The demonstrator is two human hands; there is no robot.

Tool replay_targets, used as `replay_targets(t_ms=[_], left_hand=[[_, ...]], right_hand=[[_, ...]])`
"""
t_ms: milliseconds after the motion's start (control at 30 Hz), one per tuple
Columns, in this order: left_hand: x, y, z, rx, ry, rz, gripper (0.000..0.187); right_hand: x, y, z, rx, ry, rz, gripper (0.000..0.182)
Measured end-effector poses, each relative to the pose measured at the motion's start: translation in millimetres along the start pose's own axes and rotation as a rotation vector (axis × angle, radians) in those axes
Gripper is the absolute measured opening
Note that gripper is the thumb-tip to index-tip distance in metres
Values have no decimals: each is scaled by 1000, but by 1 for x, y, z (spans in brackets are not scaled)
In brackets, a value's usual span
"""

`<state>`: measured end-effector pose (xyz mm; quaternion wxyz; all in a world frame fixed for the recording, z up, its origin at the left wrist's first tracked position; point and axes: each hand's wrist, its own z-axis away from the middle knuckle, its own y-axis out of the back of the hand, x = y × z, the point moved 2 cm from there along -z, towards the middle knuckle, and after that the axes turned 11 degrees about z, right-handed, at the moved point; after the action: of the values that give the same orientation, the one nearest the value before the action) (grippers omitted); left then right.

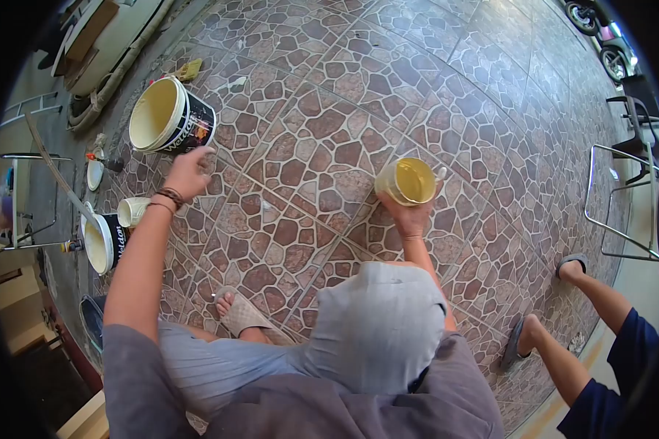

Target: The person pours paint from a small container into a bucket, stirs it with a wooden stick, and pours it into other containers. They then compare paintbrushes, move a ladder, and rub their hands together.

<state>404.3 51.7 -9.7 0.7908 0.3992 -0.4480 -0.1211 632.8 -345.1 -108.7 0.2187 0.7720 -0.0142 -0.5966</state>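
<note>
My right hand (410, 217) is wrapped around a mug (397, 184) with yellowish liquid in it, and the mug's handle points to the right. My left hand (189, 175), with a dark bracelet at the wrist, reaches out with its fingers apart and nothing in them. Just beyond its fingertips is a large black and white paint bucket (198, 128), its inside coated in cream-coloured paint.
A second paint bucket (117, 245) and a small cream container (130, 212) are at the left. A yellow rag (190, 69) lies behind the big bucket. Another person's legs (564, 358) are at the right, near a metal-framed chair (592, 183). Stone-patterned tiles (307, 146) cover the floor.
</note>
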Motion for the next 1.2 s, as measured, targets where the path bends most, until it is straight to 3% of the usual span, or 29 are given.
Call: replay_targets(t_ms=[100,167,233,433,467,500,567,633,700,833,867,967,1033,1100,1167,1200], left_hand=[[-2,34,-3,26,-37,4,54],[-8,29,-21,-4,-154,31,53],[15,11,-39,-1,-250,102,54],[117,-60,-57,-411,-474,137,58],[126,-70,-60,-389,-622,176,39],[131,-76,-68,-414,-650,167,39],[137,-89,-80,-511,-529,221,16],[134,-92,-84,-408,-636,111,23],[116,-87,-90,-329,-781,-58,31],[60,-67,-73,-334,-726,-175,37],[40,-63,-68,-362,-694,-198,39],[-5,-52,-47,-402,-602,-330,41],[-11,-47,-15,-384,-520,-417,41],[-12,-34,11,-310,-393,-508,42],[-2,-14,34,-431,-421,-677,46],[8,-3,47,-440,-136,-619,44]], right_hand=[[-10,9,9,16,-137,81,74],[-14,23,21,152,-130,-3,72],[-41,51,36,180,-93,251,87],[-131,144,116,547,-111,403,68],[-141,161,137,605,-126,460,66],[-149,176,159,659,-142,512,63],[-164,206,208,765,-313,339,71],[-190,223,253,915,-426,300,71],[-176,251,319,1082,-451,377,72],[-162,284,428,1434,-523,595,94],[-150,295,454,1435,-538,589,94],[-121,323,545,1629,-754,681,106],[-97,347,589,1875,-952,658,109],[-74,376,635,1881,-1009,615,114],[-52,407,673,1905,-1144,726,114],[-36,426,698,1896,-1107,741,110]])
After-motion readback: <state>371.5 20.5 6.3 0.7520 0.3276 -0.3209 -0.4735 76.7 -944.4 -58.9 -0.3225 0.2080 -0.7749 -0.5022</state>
